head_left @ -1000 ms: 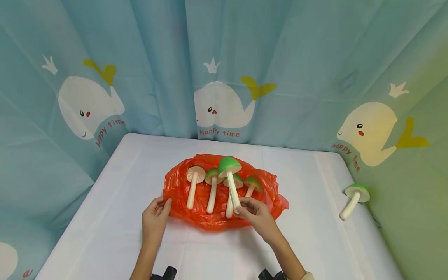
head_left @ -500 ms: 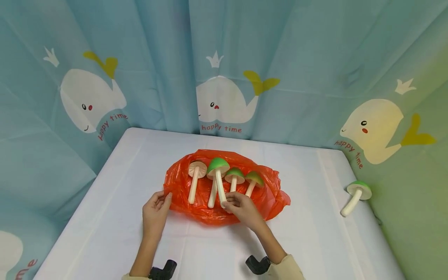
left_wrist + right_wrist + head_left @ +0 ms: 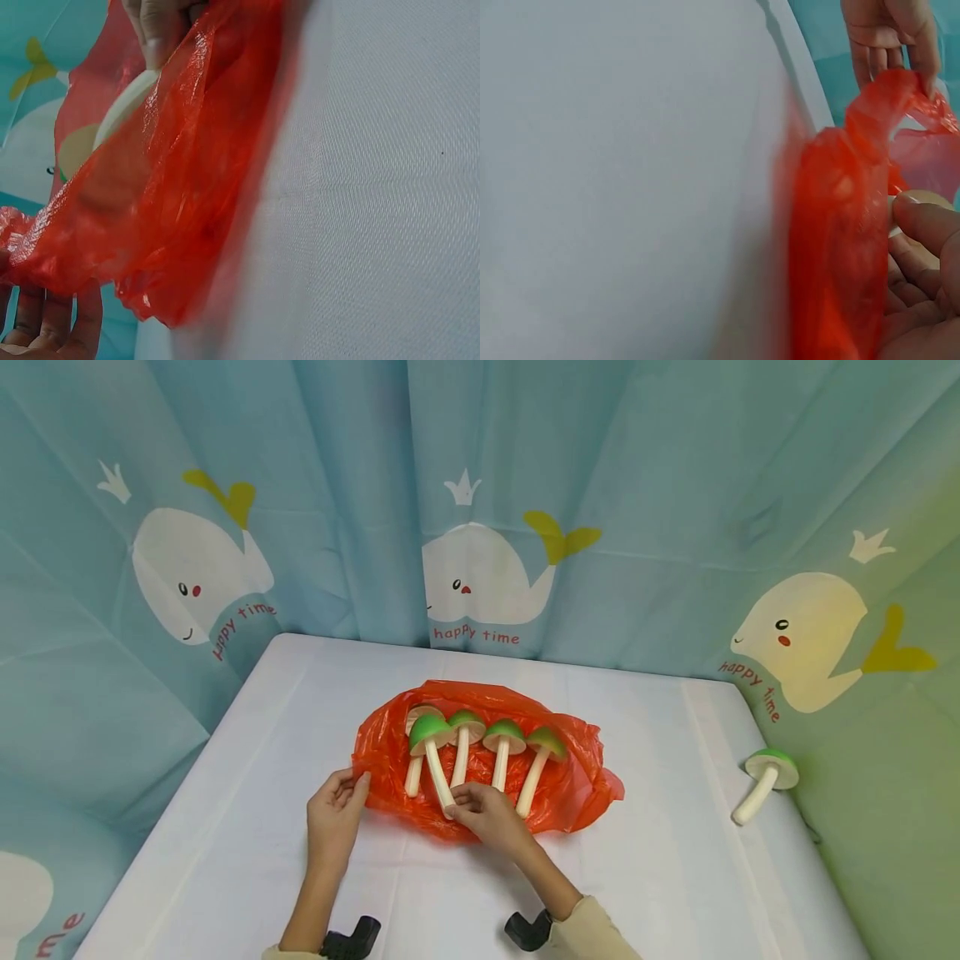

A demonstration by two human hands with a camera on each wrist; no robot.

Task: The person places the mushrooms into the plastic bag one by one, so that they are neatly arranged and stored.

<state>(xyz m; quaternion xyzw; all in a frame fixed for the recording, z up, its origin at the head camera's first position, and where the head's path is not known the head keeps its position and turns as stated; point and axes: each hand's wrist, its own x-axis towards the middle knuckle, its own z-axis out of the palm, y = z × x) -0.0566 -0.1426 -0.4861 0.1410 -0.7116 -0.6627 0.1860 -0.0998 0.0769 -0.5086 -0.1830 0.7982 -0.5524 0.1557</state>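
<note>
My right hand pinches the stem end of a green-capped toy mushroom over the left part of a red plastic bag. Its cap partly covers the leftmost mushroom in the bag. Beside it, side by side on the red plastic, lie a mushroom, another mushroom and a mushroom with a browner green cap. My left hand pinches the bag's left edge between thumb and fingers. In the left wrist view the red plastic hides most of the held mushroom's stem.
One more green-capped mushroom lies apart near the right edge of the white table. A blue curtain printed with whales hangs behind the table and along its sides.
My right hand has carried the green-capped mushroom leftward across the bag, from over the middle mushrooms to over the leftmost one. My left hand keeps its grip on the bag's edge.
</note>
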